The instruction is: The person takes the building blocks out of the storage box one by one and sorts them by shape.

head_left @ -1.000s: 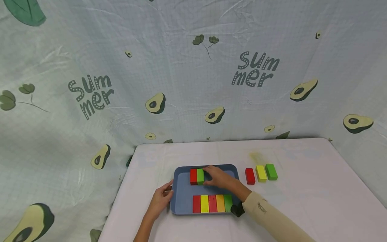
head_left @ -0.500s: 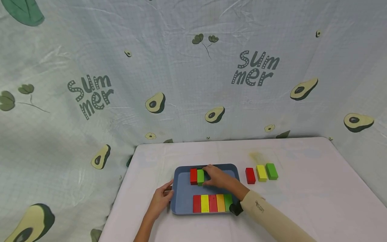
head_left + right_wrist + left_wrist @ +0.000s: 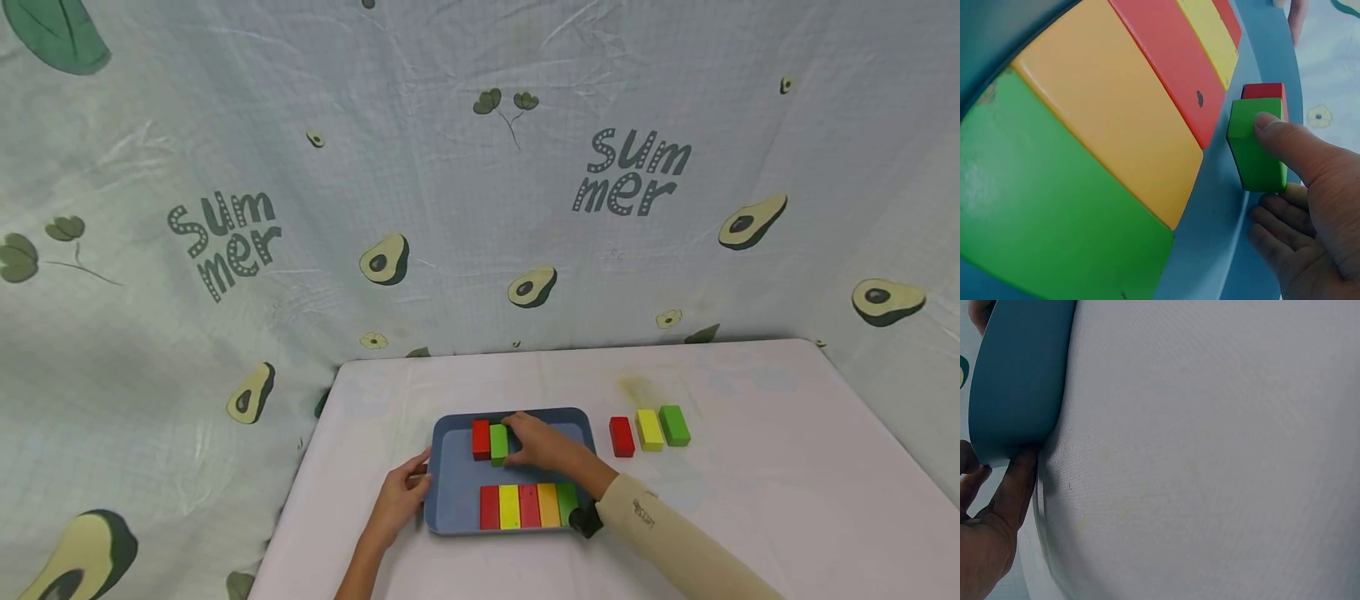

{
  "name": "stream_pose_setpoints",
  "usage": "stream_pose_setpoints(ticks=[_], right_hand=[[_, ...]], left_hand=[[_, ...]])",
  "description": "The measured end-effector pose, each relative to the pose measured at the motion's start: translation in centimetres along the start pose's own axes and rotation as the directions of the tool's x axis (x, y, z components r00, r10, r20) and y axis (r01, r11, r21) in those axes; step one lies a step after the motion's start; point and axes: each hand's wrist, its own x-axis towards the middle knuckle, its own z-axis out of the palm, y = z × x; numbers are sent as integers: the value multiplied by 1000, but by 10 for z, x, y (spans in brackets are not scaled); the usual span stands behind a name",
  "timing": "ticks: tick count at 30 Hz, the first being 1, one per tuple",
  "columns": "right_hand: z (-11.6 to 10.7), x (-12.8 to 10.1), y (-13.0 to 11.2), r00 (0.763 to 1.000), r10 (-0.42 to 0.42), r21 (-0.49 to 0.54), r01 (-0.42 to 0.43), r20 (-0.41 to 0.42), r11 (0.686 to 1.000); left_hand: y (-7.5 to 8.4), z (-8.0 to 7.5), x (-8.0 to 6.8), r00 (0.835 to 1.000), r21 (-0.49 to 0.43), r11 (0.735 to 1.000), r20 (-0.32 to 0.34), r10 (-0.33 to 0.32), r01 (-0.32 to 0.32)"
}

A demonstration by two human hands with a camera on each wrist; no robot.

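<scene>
In the head view, a blue tray (image 3: 453,492) carries a front row of red, yellow, red, orange and green blocks. Toward its back, a red block (image 3: 481,439) lies with a green block (image 3: 498,445) to its right. My right hand (image 3: 543,444) pinches that green block, the thumb (image 3: 1285,134) on its near end and fingers at the far end. The green block sits slightly nearer to me than the red one. My left hand (image 3: 399,498) touches the tray's left outer side with its fingertips, the fingers fairly straight.
Right of the tray, a red block (image 3: 621,437), a yellow block (image 3: 648,430) and another green block (image 3: 674,426) lie on the white-covered table (image 3: 750,500). A printed curtain (image 3: 450,183) hangs behind the table.
The pinched green block has shifted slightly toward me, out of line with the red block beside it. My left hand stays at the tray's side.
</scene>
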Motion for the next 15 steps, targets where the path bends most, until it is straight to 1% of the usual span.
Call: stream_pose_setpoints(ticks=[6, 8, 13, 15], right_hand=[[-1, -3, 0, 1000, 0, 11, 0, -3, 1000], [-2, -4, -1, 1000, -13, 15, 13, -1, 1000], [-7, -8, -1, 1000, -30, 25, 30, 5, 999], [-9, -9, -1, 1000, -23, 21, 22, 4, 1000]], left_hand=[[16, -1, -6, 1000, -21, 1000, 16, 12, -12], [18, -1, -7, 1000, -29, 1000, 15, 12, -11], [6, 0, -2, 1000, -11, 1000, 0, 4, -4], [2, 0, 0, 1000, -3, 1000, -9, 3, -3]])
